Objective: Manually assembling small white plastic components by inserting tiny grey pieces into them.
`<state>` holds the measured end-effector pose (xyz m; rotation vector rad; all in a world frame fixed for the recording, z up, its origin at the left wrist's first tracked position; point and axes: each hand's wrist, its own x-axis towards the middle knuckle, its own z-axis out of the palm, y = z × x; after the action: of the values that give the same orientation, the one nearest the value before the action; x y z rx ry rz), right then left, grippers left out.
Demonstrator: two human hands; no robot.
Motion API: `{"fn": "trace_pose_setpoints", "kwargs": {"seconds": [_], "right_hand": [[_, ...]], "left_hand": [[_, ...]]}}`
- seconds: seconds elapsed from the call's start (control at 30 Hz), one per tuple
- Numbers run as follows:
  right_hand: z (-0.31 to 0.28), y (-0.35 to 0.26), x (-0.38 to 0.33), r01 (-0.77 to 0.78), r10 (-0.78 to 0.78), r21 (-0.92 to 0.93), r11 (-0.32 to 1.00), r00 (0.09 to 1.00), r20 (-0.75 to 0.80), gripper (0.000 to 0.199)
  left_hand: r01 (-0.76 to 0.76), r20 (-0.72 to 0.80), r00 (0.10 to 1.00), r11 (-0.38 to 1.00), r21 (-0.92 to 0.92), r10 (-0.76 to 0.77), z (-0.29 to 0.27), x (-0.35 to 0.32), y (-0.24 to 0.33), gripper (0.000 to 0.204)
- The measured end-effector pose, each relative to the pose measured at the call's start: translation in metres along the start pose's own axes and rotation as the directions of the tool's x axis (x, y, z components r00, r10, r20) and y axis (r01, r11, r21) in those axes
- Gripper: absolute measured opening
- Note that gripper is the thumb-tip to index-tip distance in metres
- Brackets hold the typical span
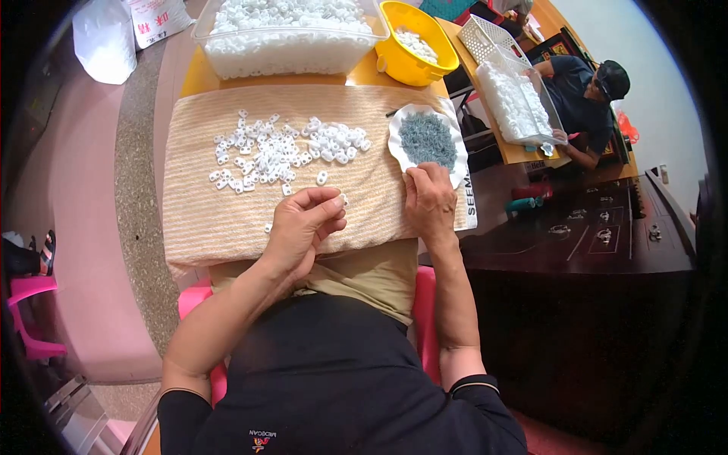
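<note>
My left hand (299, 227) is closed in a pinch over the near part of the cloth. Between thumb and forefinger it holds a small white plastic piece (345, 199), mostly covered by the fingertips. My right hand (431, 199) rests at the near rim of a white scalloped plate (396, 146), its fingers drawn together; whatever they hold is hidden. Many thin grey screw-like pieces (428, 138) fill that plate. Loose white two-holed plastic pieces (262, 152) lie spread beyond my left hand, beside a denser heap (337, 141). A single white piece (321, 177) lies just past my left fingertips.
A striped towel (197, 205) covers the table. Behind it stand a clear tub (288, 61) of white pieces and a yellow basin (387, 57). At right, a person (580, 102) handles another white-filled container (516, 102) near a dark table (576, 227).
</note>
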<state>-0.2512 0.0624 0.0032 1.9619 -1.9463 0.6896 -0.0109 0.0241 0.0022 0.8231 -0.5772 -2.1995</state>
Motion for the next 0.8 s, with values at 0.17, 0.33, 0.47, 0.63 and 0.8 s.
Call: {"fn": "trace_pose_setpoints", "kwargs": {"seconds": [0.17,0.33,0.47,0.63,0.8], "right_hand": [[-0.001,-0.001,0.002,0.004,-0.004,-0.016,1.000,1.000,-0.011,0.006],[0.001,0.004,0.000,-0.065,0.066,0.031,0.997,0.998,-0.018,0.009],[0.003,0.006,-0.002,-0.081,0.087,0.088,0.993,0.994,-0.067,0.006],[0.002,0.011,-0.003,-0.052,0.076,0.170,0.984,0.987,-0.141,0.004],[0.000,0.010,-0.002,-0.117,0.151,0.272,0.955,0.983,-0.106,0.005]], "left_hand": [[0.005,-0.007,1.000,1.000,-0.018,-0.005,0.001,-0.001,0.001,0.013],[0.011,0.002,1.000,1.000,-0.021,-0.011,0.001,0.000,0.000,0.013],[0.017,0.013,1.000,1.000,-0.007,-0.017,0.000,0.000,-0.001,0.012],[0.025,0.025,0.999,1.000,0.000,-0.025,-0.001,0.001,-0.003,0.012],[0.029,0.036,0.999,1.000,0.011,-0.030,-0.002,0.001,-0.004,0.012]]}}
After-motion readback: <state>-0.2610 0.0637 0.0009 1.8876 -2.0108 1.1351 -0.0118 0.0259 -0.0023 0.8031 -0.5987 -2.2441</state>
